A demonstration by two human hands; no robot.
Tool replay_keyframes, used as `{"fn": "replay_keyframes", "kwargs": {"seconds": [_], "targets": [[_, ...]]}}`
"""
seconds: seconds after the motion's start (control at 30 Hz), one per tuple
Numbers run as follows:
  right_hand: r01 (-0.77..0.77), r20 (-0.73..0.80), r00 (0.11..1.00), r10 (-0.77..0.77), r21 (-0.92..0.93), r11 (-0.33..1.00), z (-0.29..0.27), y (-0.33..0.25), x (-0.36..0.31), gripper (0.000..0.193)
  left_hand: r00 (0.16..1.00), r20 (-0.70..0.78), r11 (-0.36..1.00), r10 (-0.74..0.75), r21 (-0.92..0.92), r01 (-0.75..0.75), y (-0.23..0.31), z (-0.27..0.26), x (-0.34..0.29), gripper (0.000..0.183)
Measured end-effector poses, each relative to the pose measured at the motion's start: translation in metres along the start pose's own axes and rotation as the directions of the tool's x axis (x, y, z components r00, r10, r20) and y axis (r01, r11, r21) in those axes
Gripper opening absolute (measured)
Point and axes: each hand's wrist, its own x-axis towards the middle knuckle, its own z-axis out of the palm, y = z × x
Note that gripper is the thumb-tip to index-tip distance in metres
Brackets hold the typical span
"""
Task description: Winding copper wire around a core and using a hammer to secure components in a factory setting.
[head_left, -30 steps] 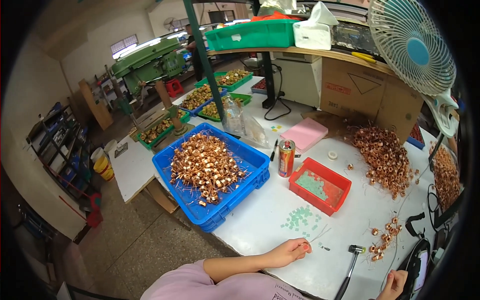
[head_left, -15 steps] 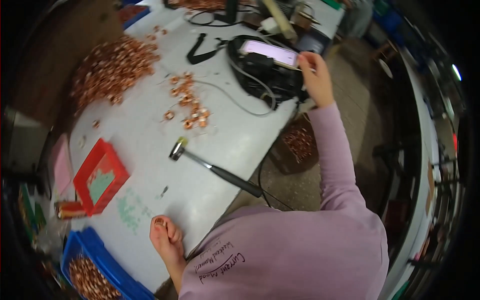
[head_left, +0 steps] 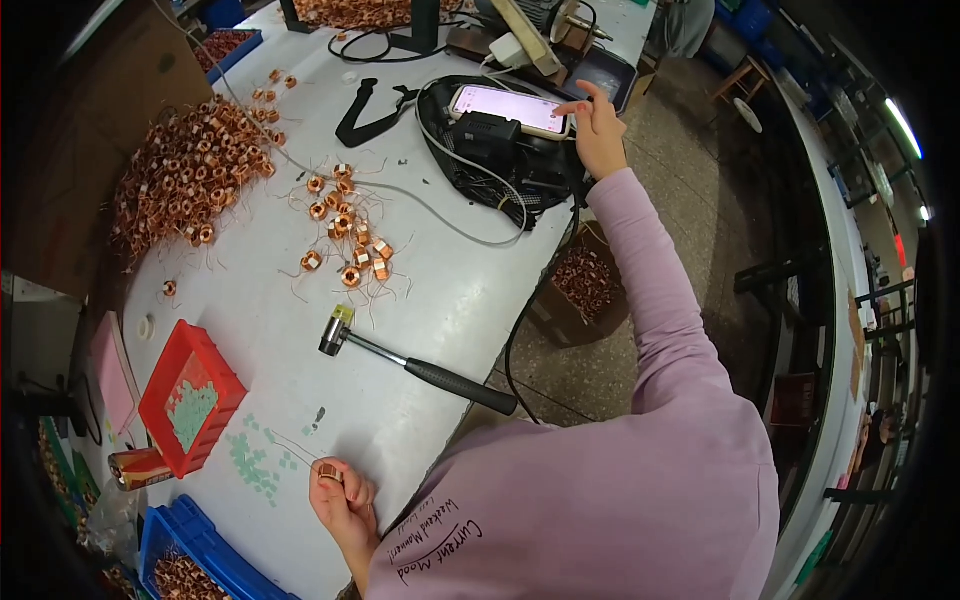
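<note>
Near the table's front edge, my left hand (head_left: pixel 345 508) is closed around a small copper coil (head_left: pixel 329 473), whose two thin wire leads stick out over the table. At the far right, my right hand (head_left: pixel 600 140) is open, its fingers apart and holding nothing. One fingertip is at the right end of the lit screen of a phone (head_left: pixel 508 107), which lies on a black strapped headgear (head_left: pixel 480 165). Small green squares (head_left: pixel 255 460) are scattered left of my left hand. Beyond that hand rests a hammer (head_left: pixel 430 372) with a black grip and a yellow-tipped head.
A large heap of copper coils (head_left: pixel 190 165) lies at the back left, a smaller group (head_left: pixel 345 225) mid-table. A red tray (head_left: pixel 235 390) holds green squares; a blue bin (head_left: pixel 190 515) holds coils. A grey cable (head_left: pixel 410 200) crosses the table. A cardboard box (head_left: pixel 555 325) stands below its right edge.
My right hand has gone from pinching the phone's right end to touching its screen with a finger. My left hand keeps the coil. The whole view has shifted slightly.
</note>
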Motion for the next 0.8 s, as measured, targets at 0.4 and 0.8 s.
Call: {"fn": "replay_keyframes", "kwargs": {"seconds": [0.4,0.8], "targets": [[0.066,0.0,0.998,-0.067,-0.111,0.992,-0.007,-0.007,0.005,0.032,0.999,0.042,0.998,-0.028,-0.049,0.03,0.002,0.002,0.005,0.028],[0.056,0.087,0.989,-0.119,0.527,0.848,-0.071,-0.171,-0.068,0.026,0.997,-0.067,0.996,-0.038,0.079,0.043,0.015,0.004,-0.004,0.029]]}}
